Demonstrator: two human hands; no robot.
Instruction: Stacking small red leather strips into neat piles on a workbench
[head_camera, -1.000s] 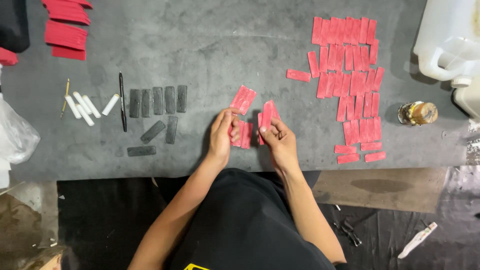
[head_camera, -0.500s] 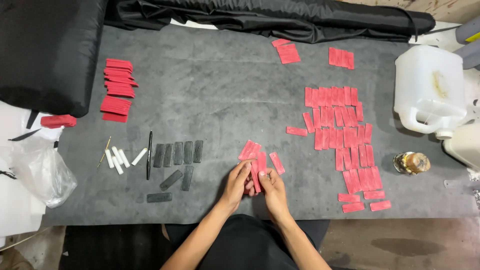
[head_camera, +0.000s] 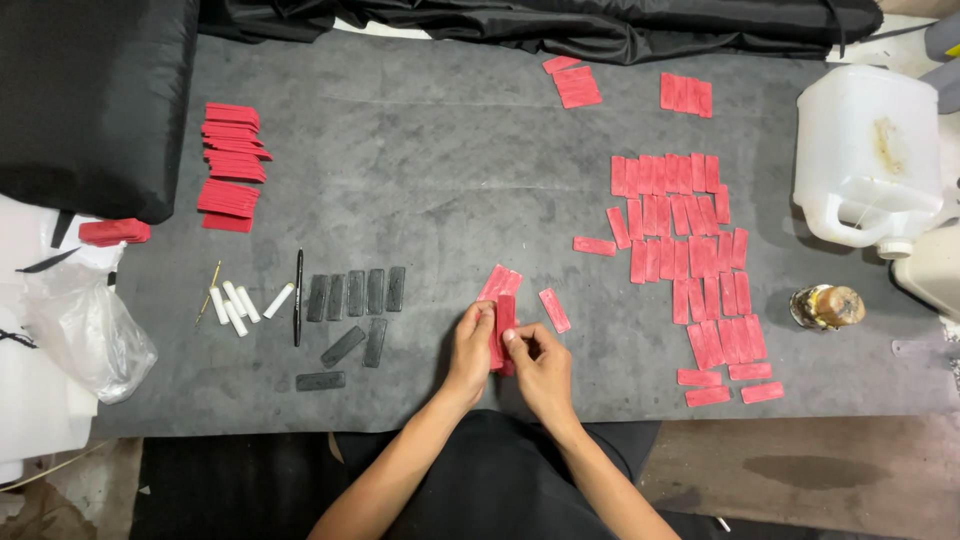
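Observation:
Both of my hands meet at the near edge of a grey felt-covered table (head_camera: 430, 170). My left hand (head_camera: 470, 345) and my right hand (head_camera: 535, 365) together hold a small stack of flat red strips (head_camera: 503, 325), upright between the fingers. Just beyond it lie two loose red strips (head_camera: 498, 282) and a single red strip (head_camera: 554, 310). To the right, many red strips (head_camera: 685, 250) lie spread in rows.
Black strips (head_camera: 355, 295), white sticks (head_camera: 235, 302) and a black pen (head_camera: 297, 310) lie at the left. Stacked red strips (head_camera: 232, 165) sit far left. A white plastic jug (head_camera: 865, 155) and a small jar (head_camera: 828, 306) stand at the right. Black fabric (head_camera: 90, 100) covers the far left corner.
The camera view has lifted and shows more of the table's far side. My hands have gathered the red strips into one upright stack; one strip now lies loose to its right.

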